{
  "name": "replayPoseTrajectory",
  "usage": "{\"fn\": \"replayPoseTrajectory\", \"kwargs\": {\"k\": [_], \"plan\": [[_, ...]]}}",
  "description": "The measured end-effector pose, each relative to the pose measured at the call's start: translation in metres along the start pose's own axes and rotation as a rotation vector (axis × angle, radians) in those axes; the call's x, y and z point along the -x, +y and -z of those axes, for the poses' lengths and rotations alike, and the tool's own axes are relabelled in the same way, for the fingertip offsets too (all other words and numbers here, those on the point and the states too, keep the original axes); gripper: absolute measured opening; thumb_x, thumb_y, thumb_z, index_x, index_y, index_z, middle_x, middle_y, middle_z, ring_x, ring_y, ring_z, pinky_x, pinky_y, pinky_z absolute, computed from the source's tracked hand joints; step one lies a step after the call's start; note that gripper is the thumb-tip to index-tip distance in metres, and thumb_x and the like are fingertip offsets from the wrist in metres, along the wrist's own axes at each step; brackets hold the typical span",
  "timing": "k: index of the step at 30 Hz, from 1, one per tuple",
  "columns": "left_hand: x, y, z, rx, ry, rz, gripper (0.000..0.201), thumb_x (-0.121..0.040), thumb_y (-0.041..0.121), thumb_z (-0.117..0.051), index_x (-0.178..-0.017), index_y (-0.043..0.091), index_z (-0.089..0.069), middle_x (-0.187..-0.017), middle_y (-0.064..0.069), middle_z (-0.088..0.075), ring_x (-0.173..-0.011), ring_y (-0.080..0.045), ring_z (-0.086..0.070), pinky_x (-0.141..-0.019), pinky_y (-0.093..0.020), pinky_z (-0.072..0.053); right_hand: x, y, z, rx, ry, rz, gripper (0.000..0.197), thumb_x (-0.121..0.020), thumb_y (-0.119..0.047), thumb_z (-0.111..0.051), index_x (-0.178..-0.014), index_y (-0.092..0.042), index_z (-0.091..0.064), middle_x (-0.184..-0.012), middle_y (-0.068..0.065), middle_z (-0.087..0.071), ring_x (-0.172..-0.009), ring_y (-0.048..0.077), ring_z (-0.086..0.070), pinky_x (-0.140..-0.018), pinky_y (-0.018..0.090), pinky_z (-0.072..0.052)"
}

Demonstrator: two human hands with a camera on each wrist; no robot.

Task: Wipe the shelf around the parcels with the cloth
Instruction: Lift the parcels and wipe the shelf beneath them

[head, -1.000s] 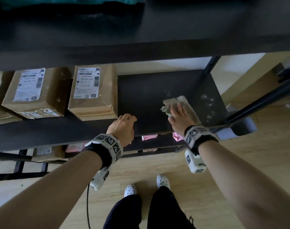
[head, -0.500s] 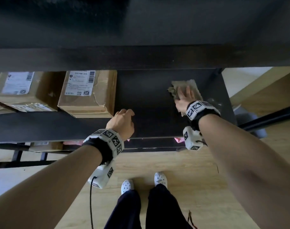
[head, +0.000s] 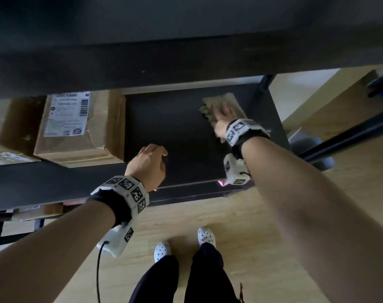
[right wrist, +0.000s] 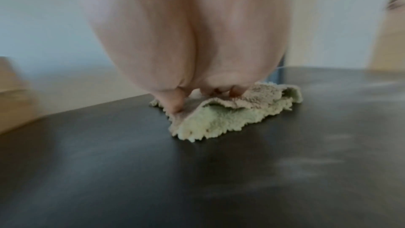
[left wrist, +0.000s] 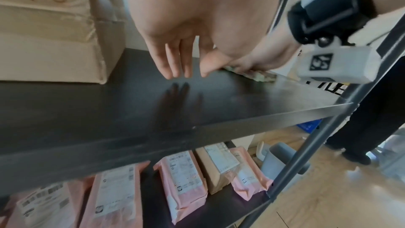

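Observation:
A pale green cloth (head: pixel 221 101) (right wrist: pixel 230 117) lies flat near the back right of the black shelf (head: pixel 175 132) (right wrist: pixel 153 171). My right hand (head: pixel 222 115) presses it down with straight fingers (right wrist: pixel 173 103). My left hand (head: pixel 150 164) (left wrist: pixel 181 63) hovers just above the shelf's front middle, fingers relaxed and holding nothing. A brown cardboard parcel (head: pixel 81 125) (left wrist: pixel 50 29) with a white label stands to the left of my left hand; a second parcel (head: pixel 9 127) sits further left.
A dark upper shelf (head: pixel 186 51) overhangs the work area. The lower shelf holds several pink and brown parcels (left wrist: pixel 186 185). A black frame post (left wrist: pixel 324 136) stands at the right front corner. A grey bin (left wrist: pixel 282 159) sits on the wooden floor beyond it.
My right hand has pushed the cloth from the shelf's middle right towards the back right corner. My left hand has stayed near the front edge.

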State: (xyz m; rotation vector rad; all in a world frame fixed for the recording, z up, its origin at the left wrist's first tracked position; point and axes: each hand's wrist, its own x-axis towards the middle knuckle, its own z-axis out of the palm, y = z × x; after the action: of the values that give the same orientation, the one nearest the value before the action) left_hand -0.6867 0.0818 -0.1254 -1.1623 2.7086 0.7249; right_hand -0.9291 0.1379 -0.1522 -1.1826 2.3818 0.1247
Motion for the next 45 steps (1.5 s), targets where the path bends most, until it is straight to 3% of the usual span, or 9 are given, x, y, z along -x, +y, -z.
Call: {"fn": "replayPoseTrajectory", "kwargs": {"k": [4, 9, 13, 20, 25, 31, 36, 40, 45], "plan": [[-0.008, 0.025, 0.003, -0.025, -0.022, -0.04, 0.032, -0.092, 0.012, -0.043, -0.122, 0.014, -0.054, -0.131, -0.005, -0.051, -0.119, -0.023, -0.048, -0.095, -0.037, -0.045, 0.029, 0.057, -0.015, -0.158, -0.044, -0.24, 0.065, -0.098, -0.03, -0.029, -0.151, -0.024, 0.009, -0.16, 0.009, 0.017, -0.148, 0.03, 0.012, -0.12, 0.049, 0.002], [-0.015, 0.048, 0.008, -0.045, -0.027, -0.038, 0.033, -0.09, 0.011, -0.044, -0.122, 0.011, -0.053, -0.13, -0.009, -0.053, -0.119, -0.026, -0.048, -0.096, -0.04, -0.044, 0.07, -0.017, -0.046, -0.187, -0.109, -0.001, 0.073, -0.093, -0.012, -0.036, -0.151, -0.027, 0.006, -0.159, 0.003, 0.02, -0.148, 0.023, 0.015, -0.12, 0.041, 0.004], [-0.021, 0.063, 0.004, -0.055, -0.04, -0.017, 0.033, -0.091, 0.011, -0.043, -0.123, 0.012, -0.053, -0.131, -0.008, -0.051, -0.12, -0.026, -0.047, -0.098, -0.042, -0.045, 0.035, 0.005, -0.035, -0.206, -0.077, 0.063, 0.068, -0.095, -0.015, -0.034, -0.151, -0.032, 0.002, -0.16, -0.001, 0.016, -0.148, 0.021, 0.013, -0.122, 0.044, 0.001], [-0.013, 0.076, -0.018, -0.047, -0.084, -0.024, 0.033, -0.09, 0.011, -0.043, -0.122, 0.013, -0.053, -0.13, -0.008, -0.052, -0.119, -0.026, -0.049, -0.094, -0.041, -0.046, 0.065, 0.09, -0.035, -0.312, 0.024, -0.314, 0.067, -0.097, -0.02, -0.033, -0.151, -0.022, 0.007, -0.16, 0.007, 0.016, -0.149, 0.028, 0.01, -0.122, 0.043, -0.002], [-0.005, 0.08, -0.016, -0.042, -0.079, -0.042, 0.034, -0.09, 0.011, -0.043, -0.123, 0.011, -0.053, -0.13, -0.01, -0.052, -0.119, -0.028, -0.05, -0.095, -0.044, -0.047, 0.111, 0.054, -0.062, -0.344, -0.015, -0.148, 0.067, -0.096, -0.014, -0.03, -0.151, -0.02, 0.008, -0.159, 0.008, 0.019, -0.148, 0.028, 0.014, -0.121, 0.049, 0.003], [-0.004, 0.08, -0.011, -0.071, -0.075, -0.031, 0.034, -0.09, 0.013, -0.044, -0.123, 0.011, -0.052, -0.13, -0.011, -0.051, -0.118, -0.029, -0.05, -0.093, -0.046, -0.048, 0.131, -0.012, -0.081, -0.354, -0.022, 0.128, 0.064, -0.099, -0.012, -0.029, -0.151, -0.03, 0.003, -0.159, -0.003, 0.02, -0.146, 0.017, 0.019, -0.116, 0.035, 0.012], [0.004, 0.076, -0.019, -0.063, -0.082, -0.006, 0.036, -0.089, 0.01, -0.044, -0.124, 0.012, -0.052, -0.132, -0.009, -0.05, -0.119, -0.028, -0.05, -0.094, -0.042, -0.048, 0.091, 0.03, -0.054, -0.358, 0.057, -0.031, 0.074, -0.091, -0.001, -0.035, -0.152, -0.027, -0.002, -0.161, 0.003, 0.013, -0.149, 0.023, 0.011, -0.122, 0.04, 0.004], [0.007, 0.066, -0.019, -0.073, -0.109, 0.03, 0.039, -0.088, 0.008, -0.045, -0.126, 0.012, -0.051, -0.134, -0.009, -0.049, -0.122, -0.027, -0.048, -0.097, -0.041, -0.047, 0.085, 0.063, -0.035, -0.426, 0.067, -0.236, 0.067, -0.095, -0.007, -0.035, -0.152, -0.022, -0.002, -0.161, 0.007, 0.013, -0.148, 0.029, 0.01, -0.122, 0.045, 0.001], [-0.005, 0.061, -0.01, -0.088, -0.117, 0.077, 0.041, -0.087, 0.007, -0.044, -0.128, 0.01, -0.05, -0.135, -0.013, -0.048, -0.123, -0.029, -0.047, -0.099, -0.044, -0.046, 0.096, 0.025, -0.042, -0.335, -0.066, -0.056, 0.075, -0.09, -0.001, -0.035, -0.152, -0.024, -0.001, -0.161, 0.005, 0.015, -0.148, 0.029, 0.011, -0.122, 0.043, 0.001]]}}
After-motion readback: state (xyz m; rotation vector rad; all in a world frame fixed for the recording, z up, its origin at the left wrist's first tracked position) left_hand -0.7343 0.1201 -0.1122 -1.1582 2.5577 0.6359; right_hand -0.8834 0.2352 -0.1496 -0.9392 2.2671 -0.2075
